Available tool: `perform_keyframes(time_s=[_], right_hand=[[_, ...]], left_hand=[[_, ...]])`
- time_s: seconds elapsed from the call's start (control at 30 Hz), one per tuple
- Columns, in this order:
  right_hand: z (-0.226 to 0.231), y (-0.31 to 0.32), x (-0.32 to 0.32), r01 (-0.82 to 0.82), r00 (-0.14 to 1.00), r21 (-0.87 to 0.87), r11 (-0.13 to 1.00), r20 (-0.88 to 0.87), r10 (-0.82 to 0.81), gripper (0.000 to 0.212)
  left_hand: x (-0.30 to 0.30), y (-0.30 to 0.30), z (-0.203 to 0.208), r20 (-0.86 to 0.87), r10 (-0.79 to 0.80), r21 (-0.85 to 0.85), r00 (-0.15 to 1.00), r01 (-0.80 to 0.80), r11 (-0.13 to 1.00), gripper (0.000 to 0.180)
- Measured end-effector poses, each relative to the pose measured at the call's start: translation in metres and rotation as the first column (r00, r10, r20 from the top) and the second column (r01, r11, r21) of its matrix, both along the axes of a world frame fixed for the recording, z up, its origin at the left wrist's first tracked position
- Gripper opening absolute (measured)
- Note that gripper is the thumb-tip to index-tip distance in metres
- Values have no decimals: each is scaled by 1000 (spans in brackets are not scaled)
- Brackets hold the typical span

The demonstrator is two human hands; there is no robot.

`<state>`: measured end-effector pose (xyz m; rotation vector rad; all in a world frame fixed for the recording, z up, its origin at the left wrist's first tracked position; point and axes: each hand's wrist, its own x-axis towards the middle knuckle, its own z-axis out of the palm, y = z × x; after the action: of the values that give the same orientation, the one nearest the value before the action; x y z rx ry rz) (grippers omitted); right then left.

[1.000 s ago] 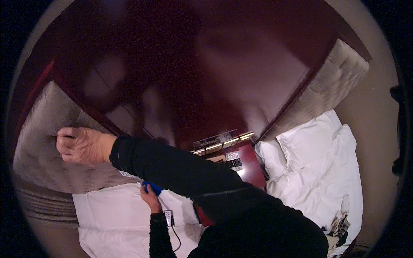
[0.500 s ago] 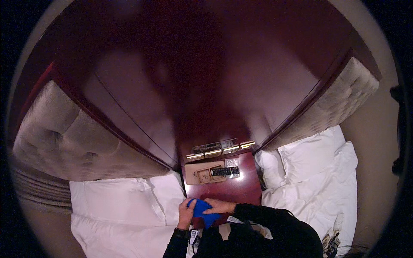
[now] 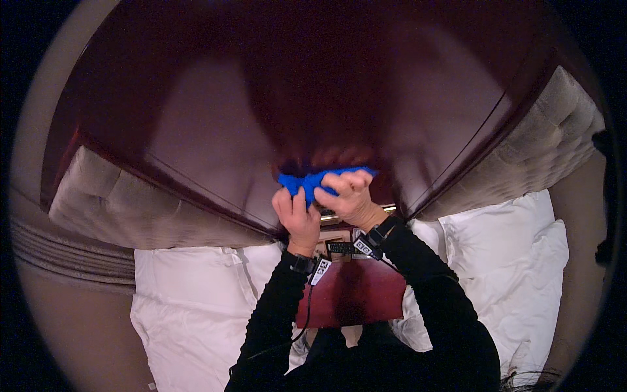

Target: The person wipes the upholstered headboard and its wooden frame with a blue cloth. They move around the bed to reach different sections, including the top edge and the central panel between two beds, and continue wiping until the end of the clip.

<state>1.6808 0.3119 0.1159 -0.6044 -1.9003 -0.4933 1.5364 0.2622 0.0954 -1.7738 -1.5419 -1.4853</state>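
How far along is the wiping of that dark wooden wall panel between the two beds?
Hard to say what is already clean: the glossy dark red wooden panel shows no clear wiped or unwiped areas. In hand: both hands, left hand and right hand, press a bright blue cloth against the panel's lower middle, above the dark red nightstand. The broad upper panel and both padded beige headboards sit away from the cloth.

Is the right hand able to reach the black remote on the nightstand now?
Probably yes: the right hand holds the blue cloth just above the black remote, and nothing lies between; it must release the cloth first.
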Motion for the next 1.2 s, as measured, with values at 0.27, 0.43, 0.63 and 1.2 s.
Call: perform_keyframes(time_s=[0.27,0.43,0.63,1.2], right_hand=[[-77,-8,44,-44,932,-203,978,344,114,15],[7,-1,81,84,994,-55,995,79,-80,22],[27,5,112,126,991,-50,991,49,-123,16],[206,27,198,356,917,136,925,-243,-317,17]], left_hand=[[13,-27,-80,19,-119,-339,993,118,933,41],[51,-2,4,-30,-132,56,991,133,990,35],[99,26,28,-184,-102,163,978,133,978,31],[194,71,212,-233,-183,426,955,269,864,30]])
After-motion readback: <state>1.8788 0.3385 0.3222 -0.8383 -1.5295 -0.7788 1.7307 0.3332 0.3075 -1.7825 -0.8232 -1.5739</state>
